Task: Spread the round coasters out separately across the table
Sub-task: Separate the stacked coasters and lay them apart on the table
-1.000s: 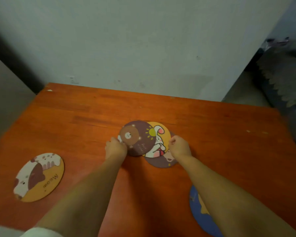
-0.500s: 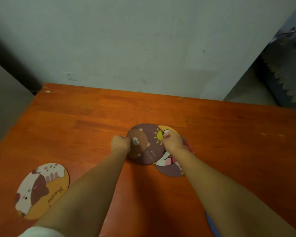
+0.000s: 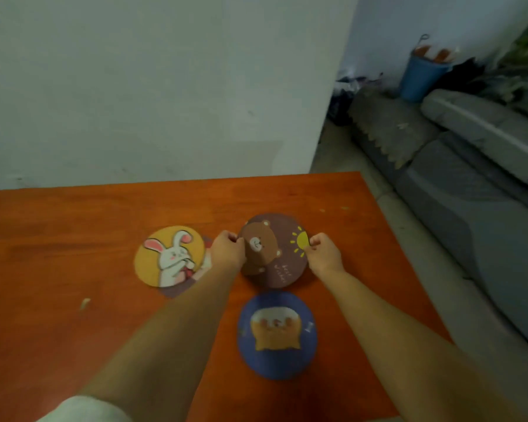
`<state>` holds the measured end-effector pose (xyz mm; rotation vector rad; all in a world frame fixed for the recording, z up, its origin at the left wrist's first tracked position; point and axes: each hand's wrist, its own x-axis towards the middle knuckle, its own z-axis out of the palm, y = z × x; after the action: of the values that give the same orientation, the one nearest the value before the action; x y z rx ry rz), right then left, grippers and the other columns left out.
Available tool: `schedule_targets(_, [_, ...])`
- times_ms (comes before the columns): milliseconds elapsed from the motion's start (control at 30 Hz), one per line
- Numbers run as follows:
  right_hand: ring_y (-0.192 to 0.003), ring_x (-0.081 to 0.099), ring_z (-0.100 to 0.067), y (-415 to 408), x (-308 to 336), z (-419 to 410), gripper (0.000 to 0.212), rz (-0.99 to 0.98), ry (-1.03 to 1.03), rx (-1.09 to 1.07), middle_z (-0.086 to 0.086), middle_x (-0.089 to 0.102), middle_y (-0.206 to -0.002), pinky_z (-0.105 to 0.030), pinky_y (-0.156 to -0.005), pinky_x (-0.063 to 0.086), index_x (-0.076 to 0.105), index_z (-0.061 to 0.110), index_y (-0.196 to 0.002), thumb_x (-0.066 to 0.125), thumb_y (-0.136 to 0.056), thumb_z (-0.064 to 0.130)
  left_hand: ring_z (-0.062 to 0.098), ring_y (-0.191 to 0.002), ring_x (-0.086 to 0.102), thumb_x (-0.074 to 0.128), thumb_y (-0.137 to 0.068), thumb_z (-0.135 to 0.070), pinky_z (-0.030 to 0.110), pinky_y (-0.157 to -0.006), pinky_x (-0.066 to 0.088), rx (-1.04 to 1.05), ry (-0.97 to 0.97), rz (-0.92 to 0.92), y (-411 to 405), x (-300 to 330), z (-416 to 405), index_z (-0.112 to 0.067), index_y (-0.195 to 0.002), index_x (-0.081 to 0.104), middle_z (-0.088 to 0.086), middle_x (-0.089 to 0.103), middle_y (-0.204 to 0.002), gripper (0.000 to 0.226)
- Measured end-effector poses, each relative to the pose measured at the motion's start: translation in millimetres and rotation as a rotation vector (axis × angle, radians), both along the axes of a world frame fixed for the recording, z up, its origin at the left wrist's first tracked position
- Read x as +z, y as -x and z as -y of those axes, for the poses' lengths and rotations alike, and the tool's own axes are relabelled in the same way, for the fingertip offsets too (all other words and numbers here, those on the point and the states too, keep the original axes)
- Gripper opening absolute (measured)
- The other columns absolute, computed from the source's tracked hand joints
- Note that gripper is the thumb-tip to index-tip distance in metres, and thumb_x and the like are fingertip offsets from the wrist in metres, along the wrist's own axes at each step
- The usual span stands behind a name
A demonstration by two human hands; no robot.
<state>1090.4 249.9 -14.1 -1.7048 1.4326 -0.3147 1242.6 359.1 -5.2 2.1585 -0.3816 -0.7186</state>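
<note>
A brown bear coaster with a yellow sun is held over the orange table, tilted. My left hand pinches its left edge and my right hand pinches its right edge. To the left lies a yellow rabbit coaster, resting on top of a dark purple coaster whose edge peeks out beneath it. A blue coaster with an orange animal lies flat below the bear coaster, between my forearms.
The table's right edge drops to the floor, with a grey sofa beyond it and a blue bucket at the back. A white wall runs behind the table. A small light scrap lies at the left.
Both hands have carried the bear coaster to the right, off the rabbit coaster. The view has swung right, so the blue coaster shows fully and the "Meow" coaster has left the frame.
</note>
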Motion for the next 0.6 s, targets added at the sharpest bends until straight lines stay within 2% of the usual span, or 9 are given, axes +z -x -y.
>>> schedule_targets(67, [-0.08,0.054,-0.021,52.6,-1.6,18.2,0.011,-0.001,0.001,-0.029,-0.004,0.059,-0.092,-0.025,-0.058,0.036,0.049,0.017,-0.085,0.056,-0.093,0.017,0.027,-0.074,0.044,0.052,-0.095,-0.014,0.035,-0.069,0.036,-0.019,0.002,-0.002,50.6,-0.3,18.9,-0.02,-0.06,0.035,0.001,0.041,-0.062,0.04])
schedule_targets(133, [-0.08,0.054,-0.02,102.3,-0.7,34.1,0.012,-0.008,0.007,-0.048,-0.002,0.059,-0.091,-0.025,-0.054,0.035,0.049,0.018,-0.084,0.057,-0.093,0.021,0.025,-0.066,0.044,0.051,-0.097,-0.015,0.035,-0.07,0.036,-0.047,-0.012,-0.016,97.3,-3.6,38.2,-0.019,-0.063,0.038,0.0,0.041,-0.063,0.037])
schedule_targets(200, [-0.081,0.054,-0.022,149.8,3.4,49.5,0.014,-0.014,0.027,-0.071,-0.004,0.059,-0.091,-0.027,-0.062,0.038,0.048,0.017,-0.083,0.058,-0.092,0.021,0.018,-0.058,0.041,0.05,-0.098,-0.016,0.035,-0.071,0.038,-0.089,-0.028,-0.04,143.3,-8.0,60.6,-0.015,-0.072,0.043,0.001,0.04,-0.064,0.028])
schedule_targets(300, [-0.092,0.06,-0.03,215.1,11.1,74.1,0.011,-0.019,0.032,-0.151,-0.016,0.064,-0.098,-0.035,-0.078,0.045,0.049,0.015,-0.084,0.058,-0.091,0.014,0.024,-0.064,0.043,0.051,-0.098,-0.017,0.034,-0.072,0.039,-0.147,-0.056,-0.054,204.2,-8.9,97.9,-0.014,-0.073,0.044,0.001,0.04,-0.065,0.026])
schedule_targets(367, [-0.1,0.062,-0.034,253.3,15.7,90.8,0.011,-0.024,0.041,-0.198,-0.021,0.067,-0.105,-0.039,-0.085,0.047,0.05,0.014,-0.084,0.058,-0.09,0.011,0.026,-0.068,0.046,0.052,-0.097,-0.016,0.034,-0.07,0.04,-0.188,-0.056,-0.044,237.9,-6.6,123.2,-0.011,-0.082,0.047,0.0,0.041,-0.064,0.017])
schedule_targets(467, [-0.104,0.062,-0.034,299.4,19.4,119.0,0.008,-0.026,0.036,-0.274,-0.024,0.067,-0.111,-0.037,-0.088,0.045,0.052,0.012,-0.086,0.058,-0.089,0.008,0.027,-0.078,0.049,0.053,-0.096,-0.015,0.034,-0.072,0.042,-0.256,-0.038,-0.041,279.5,-1.8,160.8,-0.009,-0.086,0.049,0.0,0.045,-0.066,0.012])
schedule_targets(533, [-0.104,0.061,-0.036,319.3,19.7,141.4,0.003,-0.04,0.041,-0.289,-0.025,0.066,-0.111,-0.039,-0.089,0.045,0.054,0.008,-0.088,0.056,-0.09,0.006,0.027,-0.082,0.051,0.054,-0.095,-0.015,0.037,-0.077,0.045,-0.276,-0.019,-0.036,298.7,-0.8,185.0,-0.009,-0.086,0.05,0.006,0.053,-0.077,0.011])
schedule_targets(600, [-0.101,0.062,-0.036,332.6,20.0,165.0,0.01,-0.043,0.055,-0.293,-0.025,0.067,-0.108,-0.04,-0.088,0.046,0.05,0.011,-0.083,0.056,-0.09,0.007,0.029,-0.088,0.056,0.055,-0.094,-0.015,0.039,-0.085,0.048,-0.287,-0.007,-0.025,311.8,1.0,208.3,-0.008,-0.084,0.052,0.014,0.056,-0.088,0.012])
